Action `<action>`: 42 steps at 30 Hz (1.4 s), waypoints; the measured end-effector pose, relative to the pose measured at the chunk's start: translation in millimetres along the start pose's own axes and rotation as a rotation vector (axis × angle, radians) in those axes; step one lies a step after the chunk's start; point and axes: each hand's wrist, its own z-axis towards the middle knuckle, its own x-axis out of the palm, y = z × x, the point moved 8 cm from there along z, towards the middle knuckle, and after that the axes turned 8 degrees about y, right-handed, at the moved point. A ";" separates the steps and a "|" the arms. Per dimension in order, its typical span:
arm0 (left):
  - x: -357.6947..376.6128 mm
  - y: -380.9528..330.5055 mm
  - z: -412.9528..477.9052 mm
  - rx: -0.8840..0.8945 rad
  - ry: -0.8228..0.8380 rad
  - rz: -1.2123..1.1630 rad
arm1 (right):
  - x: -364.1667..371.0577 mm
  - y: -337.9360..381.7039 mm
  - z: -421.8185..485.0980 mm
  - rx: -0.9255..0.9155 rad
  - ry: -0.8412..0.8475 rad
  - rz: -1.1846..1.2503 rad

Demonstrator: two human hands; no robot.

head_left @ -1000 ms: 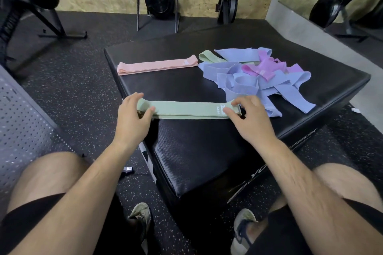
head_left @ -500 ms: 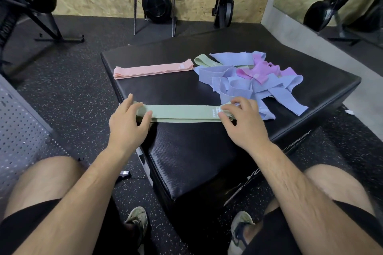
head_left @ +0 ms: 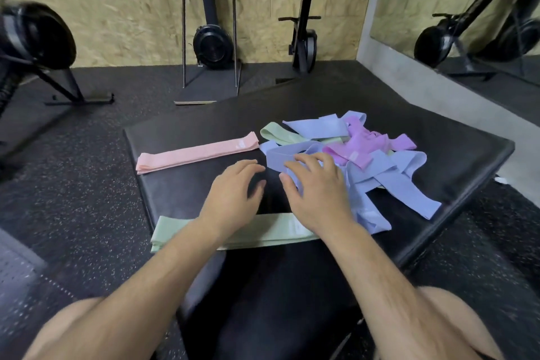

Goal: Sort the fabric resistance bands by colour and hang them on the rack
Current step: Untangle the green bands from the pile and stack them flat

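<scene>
My two bare hands were stretched out over a black padded bench (head_left: 467, 152). The task's things were flat loops of soft woven fabric in pastel colours, and I judged them light, limp and stretchy, with enough grip in the weave not to slide; nothing about them looked fragile. A loop like this seemed best pinched through both layers near one folded end, so it would hang straight.

My right hand (head_left: 317, 193) lay palm down with fingers spread wide, its fingertips (head_left: 301, 158) touching a lilac-blue fabric band (head_left: 280, 159) at the near left edge of a tangled pile of lilac-blue, pink-purple and green bands (head_left: 380, 161), which sat toward the bench's right side. It had not closed on anything.

My left hand (head_left: 233, 193) hovered just beside it, open and empty, above bare padding.

A flattened pale green band (head_left: 172, 228) lay along the bench's near left edge, partly under my forearms. A flattened salmon-pink band (head_left: 195, 152) lay near the far left corner, apart from both hands. I could see no rack.
</scene>
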 end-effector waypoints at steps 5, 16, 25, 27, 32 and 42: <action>18.9 -7.4 83.0 0.018 0.126 0.030 | 8.5 -28.5 26.8 0.086 0.004 -0.057; 93.4 -3.7 207.0 -0.174 0.394 0.151 | 28.3 -64.6 43.5 0.224 0.058 -0.076; 105.7 9.7 218.2 -0.280 0.408 0.107 | 31.3 -63.6 43.6 0.233 0.076 -0.042; 102.7 2.9 219.4 -0.237 0.403 0.121 | 29.9 -62.3 43.7 0.232 0.068 -0.033; 91.5 -16.6 215.0 -0.177 0.371 0.021 | 21.1 -63.3 42.3 0.245 0.029 0.018; -13.5 -52.1 199.3 -0.067 0.036 -0.153 | 0.6 -56.8 40.4 0.197 -0.053 0.135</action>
